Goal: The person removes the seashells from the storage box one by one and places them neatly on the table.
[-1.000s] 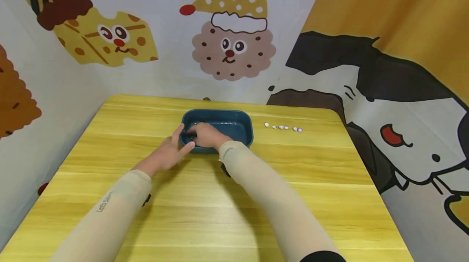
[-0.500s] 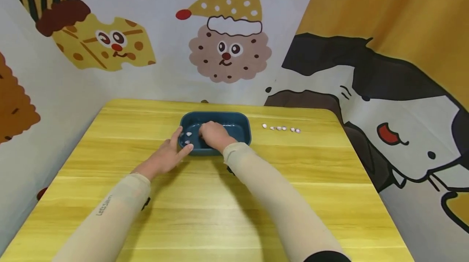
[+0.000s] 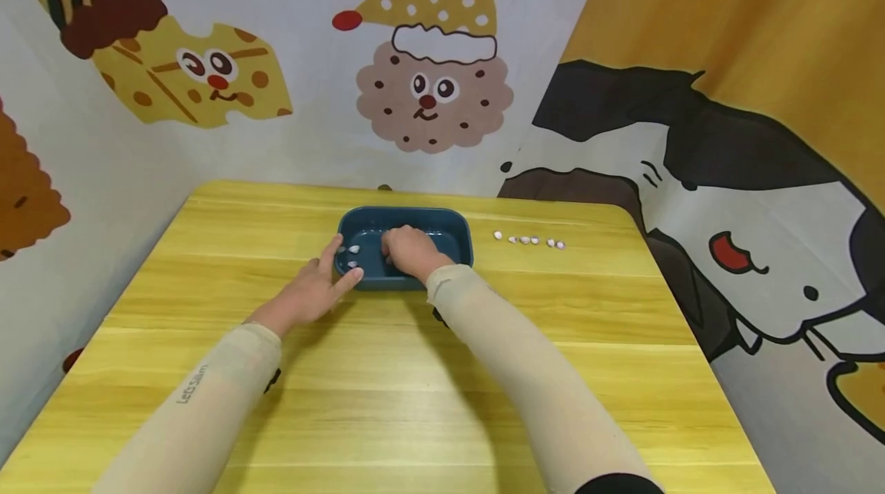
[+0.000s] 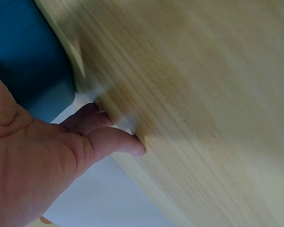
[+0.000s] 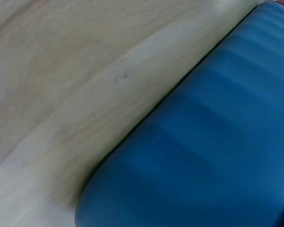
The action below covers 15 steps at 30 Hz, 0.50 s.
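In the head view a dark blue rectangular tray [image 3: 452, 248] stands on the table. My left hand [image 3: 307, 293] is at its left end, thumb and forefinger spread against the rim; in the left wrist view that hand's other fingers [image 4: 116, 141] lie beside the tray's corner. Small whitish-purple pieces [image 3: 354, 250], like little shells or stones, lie inside the tray's left end. My right hand [image 3: 412, 250] reaches down into the middle of the tray with bent fingers. Its fingertips are hidden, so whatever they touch cannot be seen. The right wrist view shows only the tray's outer wall [image 5: 189, 161] and tabletop.
Right of the tray, several similar small pieces [image 3: 535, 240] lie in a loose row on the yellow wood-grain table [image 3: 387, 402]. Behind the table hangs a cloth [image 3: 304, 156] printed with cartoon figures.
My right hand has moved from the tray's left end rightward to its middle, uncovering the small pieces there. The left hand has stayed at the rim.
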Each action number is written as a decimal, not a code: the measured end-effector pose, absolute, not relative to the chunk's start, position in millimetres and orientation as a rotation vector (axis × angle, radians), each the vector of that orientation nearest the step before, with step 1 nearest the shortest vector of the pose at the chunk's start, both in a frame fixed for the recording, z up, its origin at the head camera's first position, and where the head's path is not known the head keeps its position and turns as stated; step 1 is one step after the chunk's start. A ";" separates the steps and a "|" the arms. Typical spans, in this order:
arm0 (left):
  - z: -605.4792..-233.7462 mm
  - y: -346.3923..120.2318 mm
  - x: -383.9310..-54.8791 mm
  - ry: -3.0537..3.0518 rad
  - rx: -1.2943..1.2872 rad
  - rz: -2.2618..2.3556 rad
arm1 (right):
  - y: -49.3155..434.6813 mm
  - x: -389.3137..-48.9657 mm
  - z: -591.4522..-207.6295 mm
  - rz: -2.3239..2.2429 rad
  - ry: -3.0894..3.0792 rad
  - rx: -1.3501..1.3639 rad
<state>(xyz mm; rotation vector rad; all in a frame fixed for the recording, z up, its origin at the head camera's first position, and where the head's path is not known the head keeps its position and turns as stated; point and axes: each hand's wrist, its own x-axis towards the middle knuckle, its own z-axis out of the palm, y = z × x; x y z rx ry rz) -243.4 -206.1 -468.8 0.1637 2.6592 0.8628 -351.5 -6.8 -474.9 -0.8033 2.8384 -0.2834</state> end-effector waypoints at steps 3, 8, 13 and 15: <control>-468.4 -205.8 -244.2 2.665 0.169 0.853 | -5.0 -352.6 -473.5 -0.267 2.829 -0.814; -468.0 -206.8 -244.2 2.686 0.175 0.833 | -6.4 -350.4 -464.8 -0.237 2.794 -0.837; -469.1 -206.5 -244.5 2.697 0.164 0.813 | -11.2 -346.6 -459.7 -0.170 2.756 -0.840; -470.1 -205.7 -244.8 2.696 0.161 0.801 | -13.2 -345.3 -460.2 -0.117 2.749 -0.842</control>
